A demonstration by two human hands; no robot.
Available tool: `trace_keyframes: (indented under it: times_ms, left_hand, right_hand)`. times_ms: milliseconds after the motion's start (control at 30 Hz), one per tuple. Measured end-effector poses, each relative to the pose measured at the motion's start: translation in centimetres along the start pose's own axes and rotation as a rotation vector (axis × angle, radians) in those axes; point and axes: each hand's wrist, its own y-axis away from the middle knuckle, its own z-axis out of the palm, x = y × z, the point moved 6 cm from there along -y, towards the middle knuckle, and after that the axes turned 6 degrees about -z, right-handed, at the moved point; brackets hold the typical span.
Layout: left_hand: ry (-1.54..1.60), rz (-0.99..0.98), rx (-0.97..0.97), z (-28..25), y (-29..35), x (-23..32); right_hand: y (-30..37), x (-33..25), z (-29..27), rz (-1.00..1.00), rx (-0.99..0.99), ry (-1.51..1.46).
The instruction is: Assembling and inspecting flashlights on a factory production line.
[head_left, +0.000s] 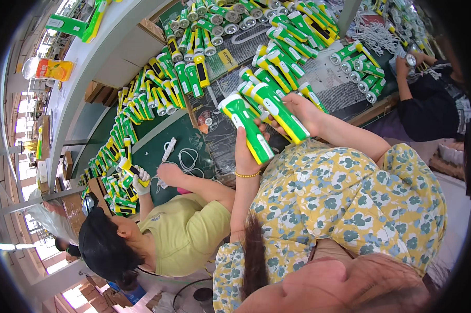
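Note:
My left hand (pixel 246 154), below a beaded bracelet, is closed around a green flashlight (pixel 250 133) with a white head and yellow edges. In my right hand (pixel 306 113) is a second flashlight (pixel 281 113) of the same kind, tilted, its white head up and away from me. The two lie side by side in front of my chest, above the table edge. Part of another flashlight shows between and behind them; whether a hand also grips it I cannot tell. Just beyond stand several more flashlights (pixel 272 78) on the worktable (pixel 222 112).
To the left, a co-worker in a light green top (pixel 186 235) handles a flashlight (pixel 127 167) near a white cable (pixel 189 159). Rows of flashlights (pixel 152 96) line the bench. At right, another person (pixel 428 115) works near bundled white cords (pixel 373 34). A shelf (pixel 97 52) overhangs the left.

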Motion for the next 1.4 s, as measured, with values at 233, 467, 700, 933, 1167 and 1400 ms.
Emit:
trace_keyframes:
  times_ms: [233,467,700,933,1167,1400]
  left_hand:
    - [-0.027,-0.004,0.106,4.0,-0.5,-0.3]
    - [-0.281,0.161,0.128,3.6,-0.7,0.6]
    - [-0.343,0.248,0.239,3.9,-0.6,1.1]
    - [-0.332,0.218,0.275,4.3,-0.7,0.9]
    - [-0.323,0.205,0.291,3.3,-0.7,0.6]
    - [-0.349,0.213,0.297,3.4,-0.8,0.7]
  right_hand:
    - [0.5,-0.2,-0.4,-0.003,0.059,0.106]
    - [0.0,-0.9,-0.8,-0.112,-0.016,0.102]
    - [0.2,-1.2,0.4,-0.152,0.042,0.127]
    - [0.2,-1.5,0.5,-0.149,0.057,0.132]
    - [0.0,-1.1,-0.5,-0.12,0.076,0.11]
    - [-0.1,-1.3,-0.7,-0.115,0.054,0.126]
